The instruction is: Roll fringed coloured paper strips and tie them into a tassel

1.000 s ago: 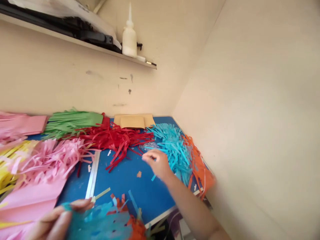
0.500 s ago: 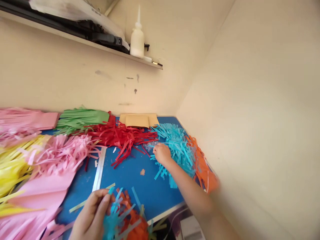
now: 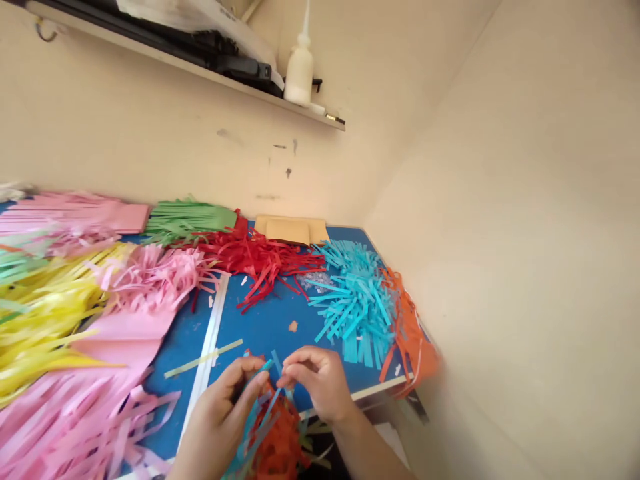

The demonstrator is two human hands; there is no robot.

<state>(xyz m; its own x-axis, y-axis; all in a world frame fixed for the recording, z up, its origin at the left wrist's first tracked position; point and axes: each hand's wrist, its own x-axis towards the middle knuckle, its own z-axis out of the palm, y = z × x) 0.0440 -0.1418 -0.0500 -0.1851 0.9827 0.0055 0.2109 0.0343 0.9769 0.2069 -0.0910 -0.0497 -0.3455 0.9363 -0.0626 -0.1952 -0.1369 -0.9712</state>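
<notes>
My left hand point(image 3: 223, 410) pinches the top of a blue tissue-paper tassel point(image 3: 269, 365) between thumb and fingertips. Below it hangs an orange paper fringe point(image 3: 280, 437), with blue and pale strips mixed in. Close beside the left fingertips, my right hand point(image 3: 320, 380) is closed in a pinch near a thin blue strip. Whatever lies between its fingertips is too small to make out. Beyond the hands, a small heap of clear bits point(image 3: 317, 282) lies between the red fringe point(image 3: 260, 263) and the turquoise fringe point(image 3: 355, 300).
Pink fringed paper point(image 3: 127, 340), yellow fringe point(image 3: 55, 313) and green fringe point(image 3: 193, 220) cover the left of the blue table point(image 3: 273, 317). Tan folded paper point(image 3: 293, 230) lies at the back, orange fringe point(image 3: 413, 333) at the right edge. A glue bottle point(image 3: 299, 75) stands on the wall shelf point(image 3: 200, 67).
My right hand has come back from the heap of clear bits beside the turquoise fringe to my left fingertips. The left hand still pinches the blue tassel, and the view has shifted slightly.
</notes>
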